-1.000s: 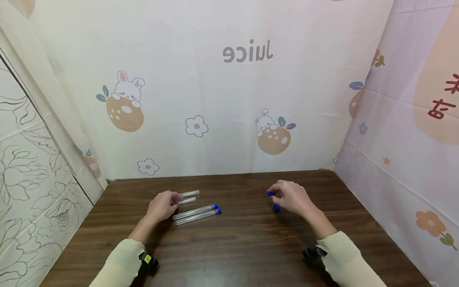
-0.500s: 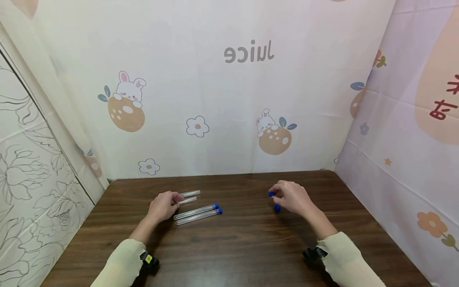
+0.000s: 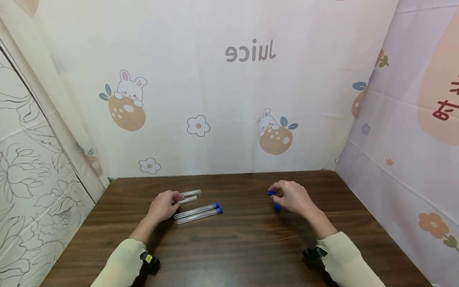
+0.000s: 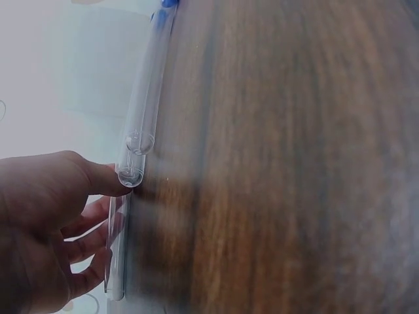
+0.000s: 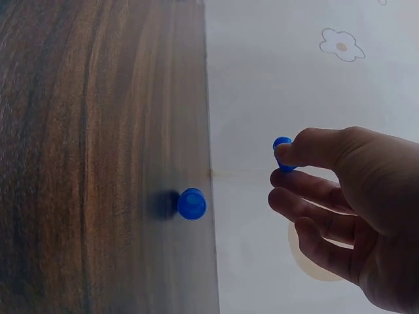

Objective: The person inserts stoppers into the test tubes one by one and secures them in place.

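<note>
— Practically nothing's moved since the earlier frames tbh, just a hair of drift in the head view. Left hand [image 3: 163, 205] and right hand [image 3: 292, 197] are parked where they were.

— ok so what's the left one holding?

— Looks like thumb and fingers curled round the nearer plain tube [image 3: 189, 199]: thumb on the near side, fingertips on the far side, one end poking out toward the right edge of the worktop [image 3: 244, 251]. Can't tell if it's lifted. Farther plain tube [image 3: 191, 193] is just beyond it, closer to the far edge, its left end hidden by those fingers, so no clue if they touch it.

— and the blue-topped ones?

— Upper capped tube [image 3: 195, 211] and lower capped tube [image 3: 199, 216] lie side by side, farther from the far edge than the plain pair. Rounded ends point at the left edge and sit near the left thumb; blue ends reach about the worktop's middle.

— right hand?

— Pinching the held cap [image 5: 283, 140] between thumb and index fingertip, up off the surface, other three fingers bent with gaps between them. Loose cap [image 5: 192, 204] is on the worktop's right half, toward the far edge, below those fingertips and clear of them.
</note>
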### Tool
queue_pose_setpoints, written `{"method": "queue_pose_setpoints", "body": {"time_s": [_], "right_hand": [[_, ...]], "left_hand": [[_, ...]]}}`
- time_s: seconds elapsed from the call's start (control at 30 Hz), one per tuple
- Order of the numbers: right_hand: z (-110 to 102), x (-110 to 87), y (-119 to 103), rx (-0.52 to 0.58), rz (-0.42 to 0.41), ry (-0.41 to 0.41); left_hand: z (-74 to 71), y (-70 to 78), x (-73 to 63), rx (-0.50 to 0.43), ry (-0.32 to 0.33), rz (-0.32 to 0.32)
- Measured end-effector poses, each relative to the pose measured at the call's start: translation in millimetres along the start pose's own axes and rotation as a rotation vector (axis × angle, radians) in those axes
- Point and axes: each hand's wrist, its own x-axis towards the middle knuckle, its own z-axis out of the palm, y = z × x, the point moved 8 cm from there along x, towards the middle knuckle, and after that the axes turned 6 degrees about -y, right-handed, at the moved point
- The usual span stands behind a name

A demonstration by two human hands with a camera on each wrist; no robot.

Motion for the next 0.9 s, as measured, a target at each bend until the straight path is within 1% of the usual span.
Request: {"method": "queue_pose_setpoints", "body": {"time_s": [0.03, 0.07, 0.1, 0.13, 0.17, 0.2, 0.23, 0.27, 0.33, 0.37, 0.43, 0.47, 0.57, 0.67, 0.9], "right_hand": [[0, -0.1, 0, 0.004, 0.001, 0.001], [0, -0.3, 0, 0.008, 0.001, 0.001], [1, -0.4, 1, 0.014, 0.003, -0.001], [2, -0.4, 1, 0.018, 0.005, -0.002], [2, -0.4, 2, 0.021, 0.006, -0.003], [2, -0.3, 2, 0.024, 0.007, -0.004], [3, -0.3, 3, 0.029, 0.007, -0.005], [3, -0.1, 3, 0.033, 0.008, -0.006], [2, 0.7, 3, 0.039, 0.006, -0.004], [2, 1.0, 3, 0.043, 0.006, -0.002], [1, 1.8, 3, 0.052, 0.006, 0.000], [1, 2.1, 3, 0.055, 0.007, 0.003], [1, 2.7, 3, 0.063, 0.005, 0.010], [1, 2.1, 2, 0.064, -0.003, 0.025], [0, 1.9, 0, 0.057, -0.023, 0.068]], "left_hand": [[3.5, -5.0, 2.5, 0.005, 0.007, 0.010], [1.7, -1.8, 1.5, 0.004, 0.004, 0.005], [-1.7, 3.6, -0.9, -0.007, -0.012, -0.016], [0.8, -0.5, 0.9, -0.007, 0.001, 0.003], [-1.4, 3.0, -0.6, -0.012, 0.004, 0.003], [-7.1, 11.5, -4.7, -0.022, -0.003, -0.010], [-9.1, 14.9, -6.1, -0.024, 0.004, 0.006], [-14.9, 23.7, -10.4, -0.035, 0.004, -0.003], [-17.0, 25.9, -11.3, -0.035, 0.021, 0.008], [-22.1, 34.0, -14.8, -0.041, 0.017, -0.010], [-24.8, 37.7, -16.2, -0.042, 0.019, -0.026], [-28.7, 42.9, -18.0, -0.047, 0.008, -0.051], [-31.1, 46.1, -18.8, -0.046, 0.009, -0.060], [-34.1, 50.4, -19.3, -0.050, 0.022, -0.051], [-40.2, 58.0, -20.8, -0.068, 0.054, -0.006]]}}
